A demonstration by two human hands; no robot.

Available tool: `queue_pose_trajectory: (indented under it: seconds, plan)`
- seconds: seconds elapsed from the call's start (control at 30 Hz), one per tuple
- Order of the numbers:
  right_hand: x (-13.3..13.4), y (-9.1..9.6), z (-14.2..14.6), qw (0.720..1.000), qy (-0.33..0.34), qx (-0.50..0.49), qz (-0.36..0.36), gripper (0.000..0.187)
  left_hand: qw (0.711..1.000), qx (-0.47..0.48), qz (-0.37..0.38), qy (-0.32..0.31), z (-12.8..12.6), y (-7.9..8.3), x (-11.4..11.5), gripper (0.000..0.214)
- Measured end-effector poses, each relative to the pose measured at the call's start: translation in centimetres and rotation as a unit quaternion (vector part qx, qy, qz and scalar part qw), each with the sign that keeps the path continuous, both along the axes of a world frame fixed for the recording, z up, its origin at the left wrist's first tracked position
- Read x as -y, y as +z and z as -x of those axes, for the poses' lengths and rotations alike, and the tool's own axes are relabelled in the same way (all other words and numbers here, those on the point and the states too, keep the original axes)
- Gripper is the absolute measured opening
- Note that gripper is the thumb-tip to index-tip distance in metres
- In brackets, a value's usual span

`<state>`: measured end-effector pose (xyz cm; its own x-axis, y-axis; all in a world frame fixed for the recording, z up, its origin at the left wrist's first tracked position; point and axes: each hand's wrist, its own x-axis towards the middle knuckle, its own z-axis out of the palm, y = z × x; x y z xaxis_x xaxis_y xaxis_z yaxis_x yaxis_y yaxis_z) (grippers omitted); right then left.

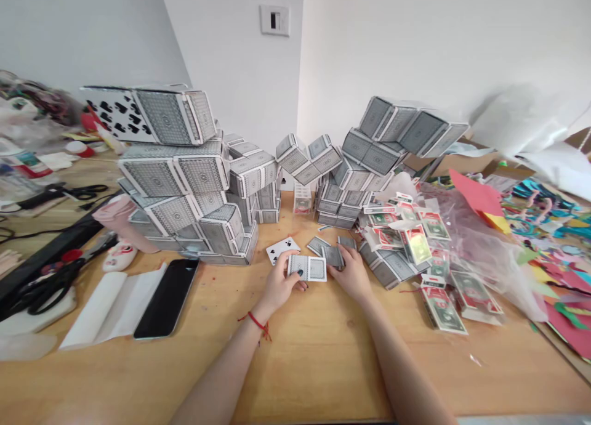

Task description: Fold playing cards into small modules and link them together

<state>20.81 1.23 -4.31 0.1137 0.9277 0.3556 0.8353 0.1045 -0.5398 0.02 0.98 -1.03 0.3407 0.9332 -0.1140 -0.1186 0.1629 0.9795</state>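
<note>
My left hand pinches a piece of grey-backed playing cards, two card backs side by side, just above the wooden table. The thumb lies on top. Close beside it, my right hand has its thumb and fingers around grey playing cards low over the table. More grey-backed cards lie partly under and behind those fingers. A face-up spade card rests just behind my left hand.
Stacked blocks of cards rise at left and right. Red-and-green card boxes and plastic wrap lie at right. A black phone, white paper and scissors are at left.
</note>
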Motion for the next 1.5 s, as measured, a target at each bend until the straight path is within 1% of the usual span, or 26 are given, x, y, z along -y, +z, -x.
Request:
queue_pose_trajectory:
  seconds: [0.1, 0.17, 0.23, 0.33, 0.47, 0.63, 0.77, 0.83, 1.0, 1.03, 1.1, 1.2, 1.27, 1.33, 1.5]
  plan:
    - [0.1, 0.2, 0.0, 1.0, -0.012, -0.012, -0.017, 0.065, 0.999, 0.007, -0.011, 0.03, 0.1, 0.0, -0.2, 0.047]
    - [0.2, 0.6, 0.2, 0.999, -0.02, -0.036, -0.035, 0.064, 0.998, 0.012, -0.016, 0.056, 0.2, 0.0, -0.4, 0.047]
    - [0.3, 1.0, 0.5, 0.996, -0.006, -0.081, -0.042, 0.06, 0.996, 0.02, -0.017, 0.08, 0.3, 0.1, -0.5, 0.047]
    - [0.6, 1.7, 1.1, 0.987, 0.034, -0.153, -0.032, 0.056, 0.995, 0.031, -0.021, 0.097, 0.4, 0.1, -0.7, 0.05]
    - [0.7, 2.0, 1.6, 0.98, 0.048, -0.194, -0.024, 0.056, 0.994, 0.038, -0.034, 0.1, 0.5, 0.1, -0.7, 0.05]
    - [0.6, 1.6, 1.9, 0.97, 0.055, -0.235, -0.03, 0.058, 0.992, 0.038, -0.041, 0.113, 0.5, 0.3, -0.7, 0.05]
    - [0.6, 1.3, 2.1, 0.963, 0.056, -0.262, -0.029, 0.059, 0.993, 0.034, -0.047, 0.102, 0.4, 0.3, -0.6, 0.048]
    - [0.6, 1.3, 2.2, 0.954, 0.066, -0.29, -0.026, 0.061, 0.994, 0.03, -0.048, 0.093, 0.3, 0.3, -0.5, 0.047]
    - [0.7, 1.7, 2.4, 0.918, 0.105, -0.381, -0.021, 0.072, 0.997, 0.021, -0.046, 0.062, 0.4, 0.1, -0.6, 0.042]
    - [0.8, 1.8, 2.4, 0.916, 0.111, -0.384, -0.014, 0.072, 0.997, 0.02, -0.046, 0.054, 0.5, 0.0, -0.7, 0.041]
    - [1.0, 2.2, 2.4, 0.92, 0.12, -0.372, -0.002, 0.067, 0.998, 0.016, -0.041, 0.044, 0.7, -0.1, -0.9, 0.039]
    - [1.1, 2.6, 2.3, 0.941, 0.127, -0.312, -0.004, 0.051, 0.997, -0.001, -0.033, 0.064, 0.9, 0.0, -1.0, 0.03]
    - [1.2, 2.7, 2.4, 0.952, 0.141, -0.271, -0.001, 0.045, 0.996, -0.024, -0.03, 0.079, 0.9, 0.1, -0.9, 0.027]
    - [1.3, 2.8, 2.6, 0.953, 0.166, -0.253, 0.001, 0.045, 0.995, -0.046, -0.025, 0.083, 0.9, 0.2, -0.8, 0.028]
    - [1.6, 3.2, 2.8, 0.948, 0.224, -0.224, 0.015, 0.058, 0.995, -0.068, -0.021, 0.064, 1.0, 0.1, -0.8, 0.028]
